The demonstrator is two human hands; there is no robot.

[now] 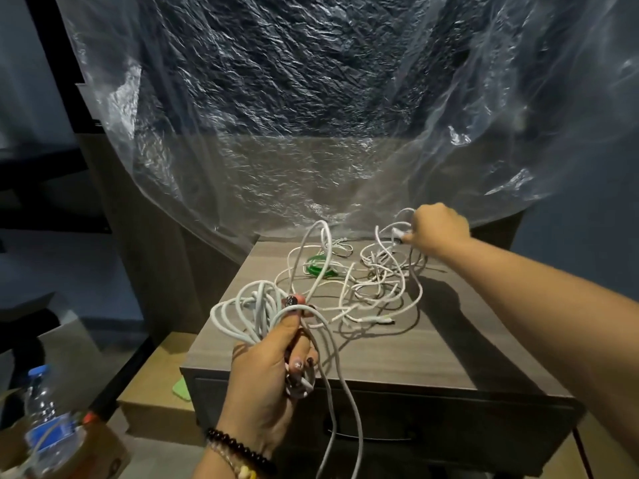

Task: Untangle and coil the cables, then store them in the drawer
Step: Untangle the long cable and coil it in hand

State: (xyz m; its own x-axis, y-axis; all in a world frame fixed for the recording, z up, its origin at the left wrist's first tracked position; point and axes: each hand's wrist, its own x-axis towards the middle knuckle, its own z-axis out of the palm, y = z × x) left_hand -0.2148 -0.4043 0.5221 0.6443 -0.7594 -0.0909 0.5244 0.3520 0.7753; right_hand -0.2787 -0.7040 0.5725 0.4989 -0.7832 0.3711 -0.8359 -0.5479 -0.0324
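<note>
Presently: two hands. Left hand [273,371] grips one white coil [249,312]; right hand [437,228] pinches one plug [397,233] from white tangle [377,285] on counter [397,354]; one green cable [316,266]; one drawer [432,420].

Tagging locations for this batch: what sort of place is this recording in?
Probably a bedroom or storage corner at home, dimly lit. A wooden nightstand with a closed drawer stands against something bulky wrapped in clear plastic sheeting; cardboard boxes and a water bottle sit beside it.
</note>
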